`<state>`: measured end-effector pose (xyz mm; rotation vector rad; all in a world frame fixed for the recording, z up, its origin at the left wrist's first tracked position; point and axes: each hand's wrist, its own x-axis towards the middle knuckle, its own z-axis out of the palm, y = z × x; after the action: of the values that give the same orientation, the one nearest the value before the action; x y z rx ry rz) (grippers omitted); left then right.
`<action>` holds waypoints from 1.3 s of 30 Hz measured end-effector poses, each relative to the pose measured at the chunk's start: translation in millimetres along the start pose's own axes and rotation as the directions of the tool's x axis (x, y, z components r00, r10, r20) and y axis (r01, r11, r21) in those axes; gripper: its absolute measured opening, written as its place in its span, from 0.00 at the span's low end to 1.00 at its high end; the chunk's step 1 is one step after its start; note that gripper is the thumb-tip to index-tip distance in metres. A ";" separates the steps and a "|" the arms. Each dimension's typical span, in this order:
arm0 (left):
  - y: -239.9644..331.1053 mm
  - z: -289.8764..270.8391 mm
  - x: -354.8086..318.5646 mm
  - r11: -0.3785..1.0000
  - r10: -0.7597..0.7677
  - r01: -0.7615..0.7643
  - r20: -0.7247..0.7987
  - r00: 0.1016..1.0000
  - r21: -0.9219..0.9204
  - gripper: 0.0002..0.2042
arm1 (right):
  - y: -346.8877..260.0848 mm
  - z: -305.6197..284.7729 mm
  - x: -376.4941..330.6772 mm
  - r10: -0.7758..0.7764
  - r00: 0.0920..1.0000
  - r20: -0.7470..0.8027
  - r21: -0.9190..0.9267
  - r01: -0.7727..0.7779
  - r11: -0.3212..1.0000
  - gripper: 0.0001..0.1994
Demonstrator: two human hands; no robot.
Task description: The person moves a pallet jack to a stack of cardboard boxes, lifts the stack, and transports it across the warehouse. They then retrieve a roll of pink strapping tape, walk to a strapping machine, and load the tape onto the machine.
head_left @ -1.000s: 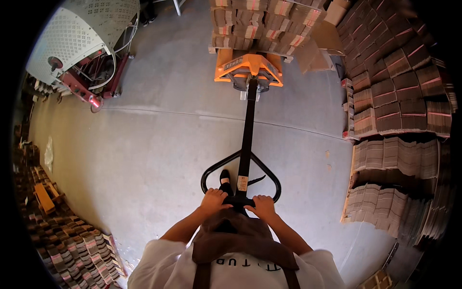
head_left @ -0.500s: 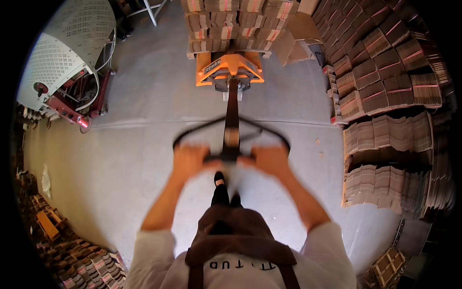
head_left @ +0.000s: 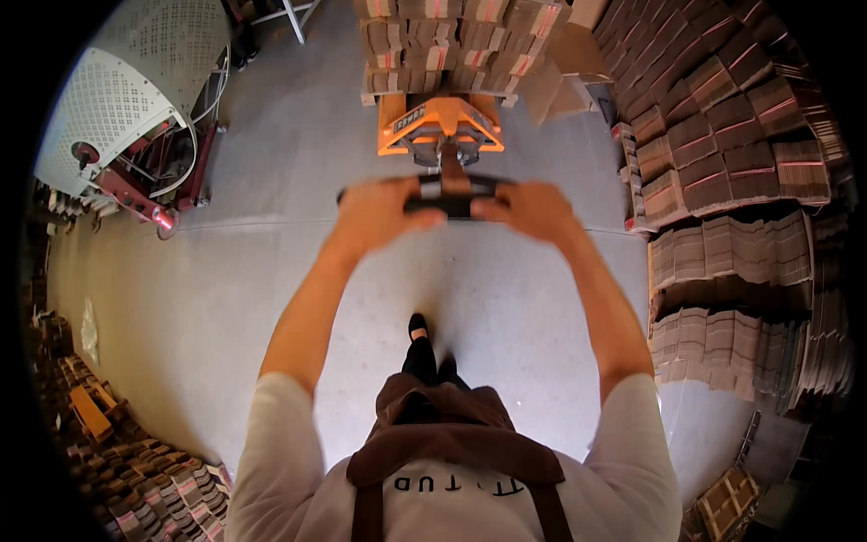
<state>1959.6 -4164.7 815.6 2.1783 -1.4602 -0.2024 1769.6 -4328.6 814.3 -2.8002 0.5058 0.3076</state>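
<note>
An orange pallet jack [head_left: 441, 126] stands ahead of me under a pallet of stacked brown cardboard bundles [head_left: 452, 41]. Its black loop handle [head_left: 449, 196] is raised nearly upright. My left hand [head_left: 384, 212] grips the left side of the handle and my right hand [head_left: 524, 210] grips the right side, both arms stretched forward. One of my feet in a black shoe [head_left: 417, 327] shows on the grey concrete floor [head_left: 217, 307] below the handle.
Tall stacks of flattened cardboard [head_left: 741, 208] line the right side. A white perforated machine cover on a red frame [head_left: 126, 117] stands at the left. More cardboard bundles [head_left: 135, 479] and wooden pieces lie at the lower left.
The handle has swung up from a low, tilted position close to my body to nearly upright, away from me. My arms have stretched out with it, both hands staying on it.
</note>
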 end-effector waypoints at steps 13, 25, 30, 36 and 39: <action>-63.5 224.7 -260.5 0.997 -0.038 0.072 0.592 0.805 -0.034 0.27 | -31.3 321.4 -94.6 -0.160 0.900 0.406 0.285 0.042 0.958 0.37; -41.7 90.0 -148.2 0.963 0.130 -0.164 0.165 0.978 0.213 0.27 | -43.3 124.4 -42.9 -0.043 0.969 0.244 0.221 -0.012 0.975 0.36; -78.5 214.9 -267.7 0.989 -0.031 -0.057 0.575 0.817 0.134 0.31 | -56.9 315.4 -87.7 -0.162 0.909 0.385 0.303 0.041 0.952 0.37; -18.1 47.5 -92.9 0.987 0.043 -0.078 0.235 0.971 0.143 0.27 | -20.9 69.0 -15.9 -0.054 0.963 0.263 0.236 -0.010 0.972 0.36; -6.0 19.6 -60.7 0.980 0.078 -0.095 0.102 0.992 0.173 0.26 | -23.7 45.6 -11.9 -0.045 0.996 0.076 0.118 0.036 0.992 0.36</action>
<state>1931.8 -4114.8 786.6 2.2658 -1.6800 -0.1523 1760.2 -4289.6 780.0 -2.6701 0.4339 0.3657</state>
